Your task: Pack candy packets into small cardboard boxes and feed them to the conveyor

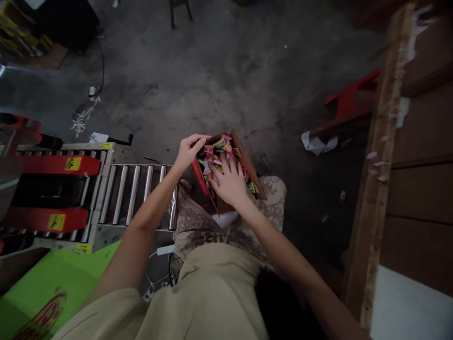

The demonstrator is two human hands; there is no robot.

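Note:
An open cardboard box full of small wrapped candies is at my knees, over patterned trousers. The wrappers are pink, red, green and yellow. My left hand is at the box's far left corner, thumb and fingers closed on its edge. Spread flat, my right hand lies palm down on the candies, its fingers apart. Its palm hides part of the contents. A red panel shows along the box's left side; I cannot tell whether it belongs to the box.
On the left is a roller conveyor beside a machine with red bars. A green carton sits at lower left. Brown cartons are stacked behind a wooden edge at right, near a red stool. Paper scraps lie on the floor.

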